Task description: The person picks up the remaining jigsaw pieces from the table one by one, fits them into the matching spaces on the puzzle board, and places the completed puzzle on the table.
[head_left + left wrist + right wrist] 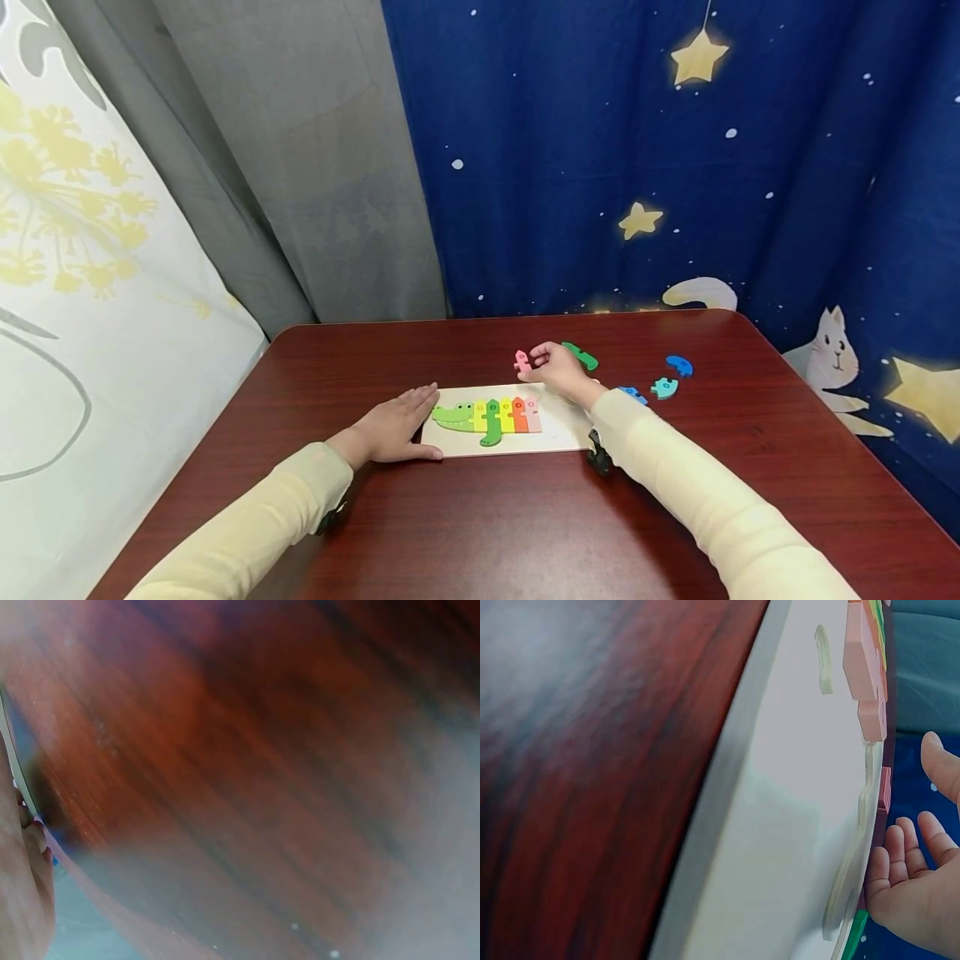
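A pale wooden puzzle board (566, 425) lies on the table, its left part filled with a crocodile of coloured pieces: a green head (453, 417), then yellow, green, orange and light pink parts. My left hand (393, 425) rests with straight fingers on the board's left edge; the left wrist view catches only a strip of that hand (26, 892). Beyond the board, my right hand (558, 367) hovers beside a loose pink piece (522, 361). In the right wrist view, thumb and fingers of the right hand (922, 892) stand apart, with nothing visible between them.
To the right of the right hand lie a green piece (582, 357), a teal piece (664, 387), a blue piece (679, 365) and another blue piece (633, 394), partly hidden by the sleeve. Curtains hang behind the reddish-brown table (480, 517).
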Demonstrator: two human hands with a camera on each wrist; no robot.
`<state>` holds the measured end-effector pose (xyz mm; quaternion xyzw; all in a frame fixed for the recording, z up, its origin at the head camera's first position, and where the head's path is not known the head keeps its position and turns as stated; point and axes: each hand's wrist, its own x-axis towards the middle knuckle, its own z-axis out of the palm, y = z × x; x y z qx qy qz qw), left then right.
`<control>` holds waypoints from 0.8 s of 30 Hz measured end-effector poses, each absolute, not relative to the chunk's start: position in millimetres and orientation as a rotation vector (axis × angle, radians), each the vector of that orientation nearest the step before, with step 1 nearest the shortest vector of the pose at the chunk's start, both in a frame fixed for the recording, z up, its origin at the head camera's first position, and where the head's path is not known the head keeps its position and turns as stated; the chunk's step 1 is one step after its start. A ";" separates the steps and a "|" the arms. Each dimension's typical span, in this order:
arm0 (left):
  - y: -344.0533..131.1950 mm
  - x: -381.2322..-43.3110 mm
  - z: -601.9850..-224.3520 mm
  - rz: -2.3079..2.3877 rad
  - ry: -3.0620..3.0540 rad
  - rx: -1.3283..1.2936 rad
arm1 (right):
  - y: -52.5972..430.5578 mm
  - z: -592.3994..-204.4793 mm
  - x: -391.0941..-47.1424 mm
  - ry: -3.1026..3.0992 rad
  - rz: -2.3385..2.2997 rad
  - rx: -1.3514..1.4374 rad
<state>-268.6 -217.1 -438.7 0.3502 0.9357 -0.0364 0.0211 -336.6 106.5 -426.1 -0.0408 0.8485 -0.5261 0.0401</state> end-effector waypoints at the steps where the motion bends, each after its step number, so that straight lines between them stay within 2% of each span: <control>1: -217.1 -268.6 -438.8 -0.111 2.901 1.084 | 106.1 -426.5 -337.5 2.599 -1.615 -0.118; 24: -217.9 -268.8 -439.3 -0.114 2.905 1.072 | 100.0 -437.6 -345.3 2.698 -1.488 -0.024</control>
